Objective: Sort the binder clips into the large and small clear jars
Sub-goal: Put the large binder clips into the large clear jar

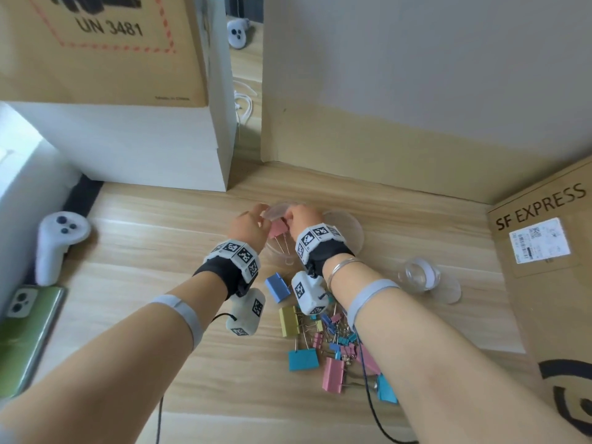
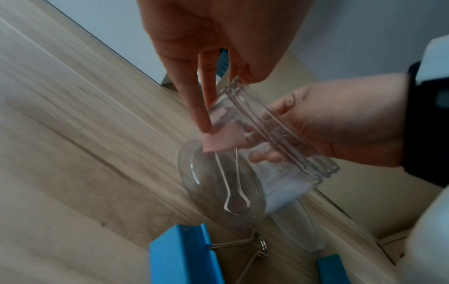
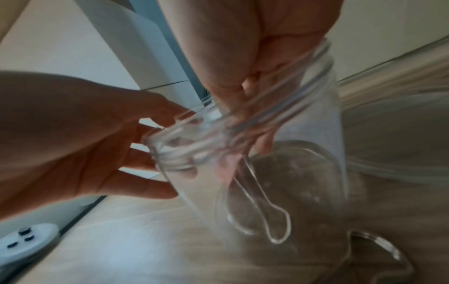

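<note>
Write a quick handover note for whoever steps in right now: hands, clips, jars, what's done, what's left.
Left hand steadies the large jar, fingers on its wall.
Right hand reaches into the jar's mouth, lowering a pink clip, handles first.
Small jar lies on its side to the right, looks empty.
Remaining clips, large and small mixed, sit in a pile on the desk.
Done: about one clip. Left: nearly all.
</note>
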